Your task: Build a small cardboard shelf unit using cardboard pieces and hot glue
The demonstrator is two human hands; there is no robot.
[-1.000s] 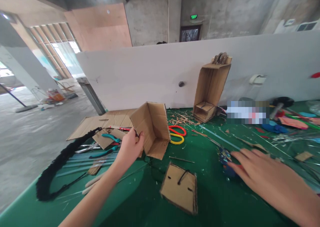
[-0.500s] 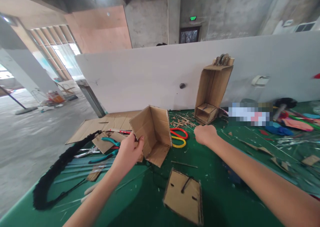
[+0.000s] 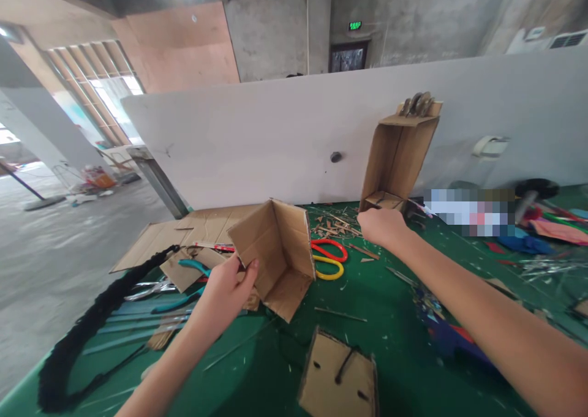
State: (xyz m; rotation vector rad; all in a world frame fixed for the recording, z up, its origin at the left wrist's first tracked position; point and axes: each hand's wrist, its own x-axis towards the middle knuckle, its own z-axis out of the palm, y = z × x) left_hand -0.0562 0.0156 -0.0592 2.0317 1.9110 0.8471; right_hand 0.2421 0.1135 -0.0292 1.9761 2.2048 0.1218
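Note:
In my left hand, a folded three-sided cardboard piece is gripped by its left edge, thumb on the inner face. My right hand is closed in front of the base of a tall open cardboard box; its fingertips are hidden, and I cannot tell what they hold. Rounded brown pieces sit on the top of that box. Scissors with red and yellow handles lie between my hands. Nearer me is a small cardboard block with holes and a black cord.
Teal-handled pliers, a black fuzzy strip and flat cardboard lie left on the green table. Cardboard scraps and a thin stick are in the middle. A white panel stands behind; clutter fills the right side.
My right hand has moved up and forward, now overlapping the tall box's base. My left hand still grips the cardboard piece, and the view has shifted slightly.

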